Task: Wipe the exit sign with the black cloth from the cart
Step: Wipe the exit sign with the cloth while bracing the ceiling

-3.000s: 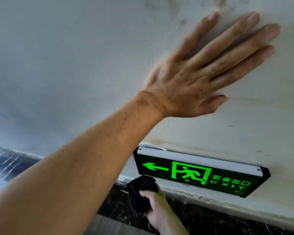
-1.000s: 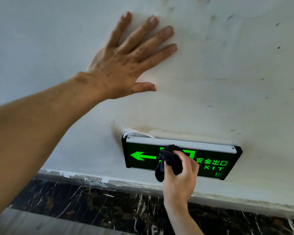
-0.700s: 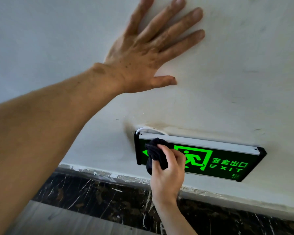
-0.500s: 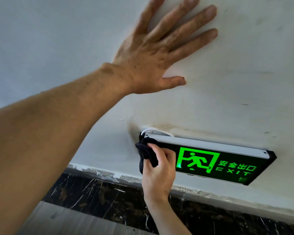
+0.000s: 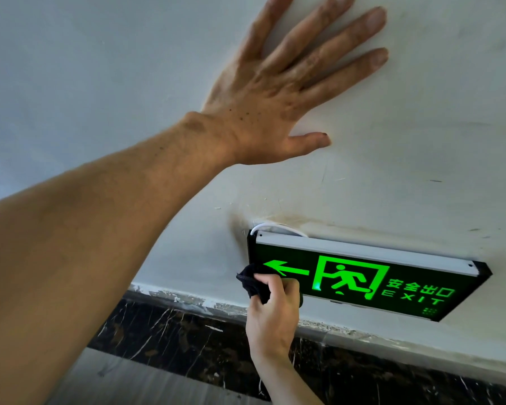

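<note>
A lit green exit sign (image 5: 362, 276) with a black frame and a silver top strip is mounted low on a white wall. My right hand (image 5: 273, 314) grips a bunched black cloth (image 5: 253, 283) and presses it on the sign's lower left corner, just under the green arrow. My left hand (image 5: 278, 92) lies flat on the wall above the sign, fingers spread, holding nothing. The cart is out of view.
The white wall (image 5: 421, 156) is scuffed and stained around the sign. A thin white cable (image 5: 275, 226) loops out behind the sign's top left corner. Below runs a dark marble skirting (image 5: 187, 337) with chipped paint along its top edge, then a grey floor (image 5: 146, 384).
My right hand wiped the cloth leftward from the sign's middle to its top left corner, then down to the lower left corner. The arrow shows again. My left hand stays pressed on the wall.
</note>
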